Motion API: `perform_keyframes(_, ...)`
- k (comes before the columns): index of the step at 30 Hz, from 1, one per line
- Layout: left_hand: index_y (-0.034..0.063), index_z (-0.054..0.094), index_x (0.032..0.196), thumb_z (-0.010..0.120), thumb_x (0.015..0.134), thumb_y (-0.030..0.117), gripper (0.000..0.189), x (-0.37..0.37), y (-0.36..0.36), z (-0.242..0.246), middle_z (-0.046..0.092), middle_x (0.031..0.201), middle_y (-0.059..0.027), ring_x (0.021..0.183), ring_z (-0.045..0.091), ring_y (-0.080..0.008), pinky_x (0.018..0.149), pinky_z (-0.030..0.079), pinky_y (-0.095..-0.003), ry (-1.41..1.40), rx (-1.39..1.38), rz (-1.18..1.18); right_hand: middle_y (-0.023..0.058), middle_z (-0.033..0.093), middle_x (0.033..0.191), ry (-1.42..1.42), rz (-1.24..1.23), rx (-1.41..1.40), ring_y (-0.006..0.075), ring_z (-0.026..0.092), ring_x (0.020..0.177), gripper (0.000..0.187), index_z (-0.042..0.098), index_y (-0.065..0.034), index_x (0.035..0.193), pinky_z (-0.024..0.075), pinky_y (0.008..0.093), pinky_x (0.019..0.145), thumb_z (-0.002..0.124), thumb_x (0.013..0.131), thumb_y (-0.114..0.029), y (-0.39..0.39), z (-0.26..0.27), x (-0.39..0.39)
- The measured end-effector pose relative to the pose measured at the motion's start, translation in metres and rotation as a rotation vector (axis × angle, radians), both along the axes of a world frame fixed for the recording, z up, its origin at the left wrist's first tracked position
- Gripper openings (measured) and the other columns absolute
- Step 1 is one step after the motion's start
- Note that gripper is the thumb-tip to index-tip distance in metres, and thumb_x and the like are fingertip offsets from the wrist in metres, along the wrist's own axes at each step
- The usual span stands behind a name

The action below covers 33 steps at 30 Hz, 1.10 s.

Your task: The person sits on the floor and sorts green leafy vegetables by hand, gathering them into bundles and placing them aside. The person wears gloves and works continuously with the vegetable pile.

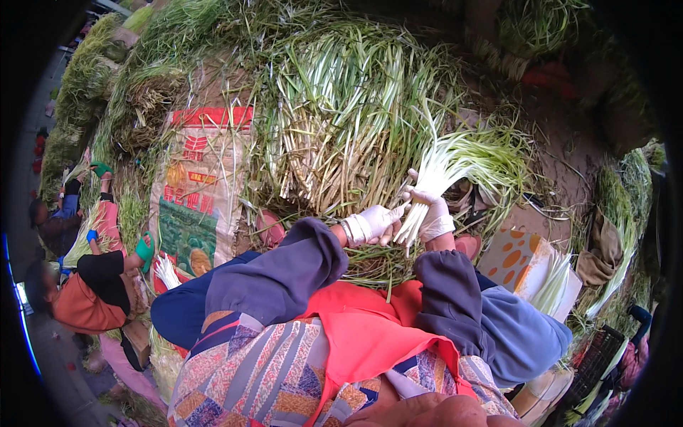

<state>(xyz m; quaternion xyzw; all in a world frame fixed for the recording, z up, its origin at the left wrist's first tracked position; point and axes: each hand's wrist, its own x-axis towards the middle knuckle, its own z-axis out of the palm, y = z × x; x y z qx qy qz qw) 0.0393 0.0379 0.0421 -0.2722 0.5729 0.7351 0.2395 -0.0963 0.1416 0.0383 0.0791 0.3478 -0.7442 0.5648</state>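
Note:
My right hand, in a pale thin glove, is closed around the white stem ends of a bunch of pale chive-like greens. The bunch's leaves fan out to the upper right. Beside it is my left hand, gloved too, with its fingertips near the stems; whether it pinches a stem is hidden. Beyond both hands lies a large heap of long green leafy stalks, their yellowish stem ends towards me. Loose trimmings are scattered below my hands.
A printed woven sack lies on the left, with a small white-stemmed bundle by its lower edge. To the right, a spotted box has another bundle on it. Co-workers sit at far left; a black crate is at lower right.

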Motion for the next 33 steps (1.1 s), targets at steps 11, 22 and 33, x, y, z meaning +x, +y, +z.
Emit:
perform_keyframes(11, 0.0057, 0.063, 0.084, 0.06, 0.083, 0.03, 0.024, -0.009, -0.003, 0.013, 0.06, 0.065, -0.0069, 0.05, 0.055, -0.0146, 0.05, 0.044, -0.0255, 0.246, -0.676, 0.063, 0.013, 0.059, 0.082, 0.118, -0.05, 0.16, 0.0236, 0.061, 0.07, 0.04, 0.049, 0.0007, 0.115, 0.0503, 0.0304, 0.053, 0.051, 0.075, 0.003, -0.005, -0.007, 0.004)
perform_keyframes(22, 0.0052, 0.061, 0.072, 0.055, 0.081, 0.024, 0.022, -0.03, -0.015, 0.021, 0.06, 0.065, -0.0144, 0.058, 0.06, -0.0297, 0.053, 0.047, -0.0336, 0.472, -0.808, 0.088, 0.0084, 0.06, 0.086, 0.102, -0.021, 0.133, 0.0187, 0.059, 0.064, 0.036, 0.054, 0.0006, 0.112, 0.0512, 0.03, 0.056, 0.054, 0.076, -0.002, 0.0, -0.016, 0.002)
perform_keyframes(33, 0.0039, 0.061, 0.075, 0.06, 0.078, 0.014, 0.01, -0.034, -0.007, 0.002, 0.053, 0.051, -0.0028, 0.037, 0.044, -0.0115, 0.035, 0.033, -0.0268, 0.2, -0.336, 0.25, 0.008, 0.062, 0.073, 0.248, -0.151, 0.412, 0.0197, 0.059, 0.06, 0.016, 0.062, 0.0045, 0.08, 0.0474, 0.0313, 0.059, 0.066, 0.065, -0.001, -0.005, -0.025, 0.015)
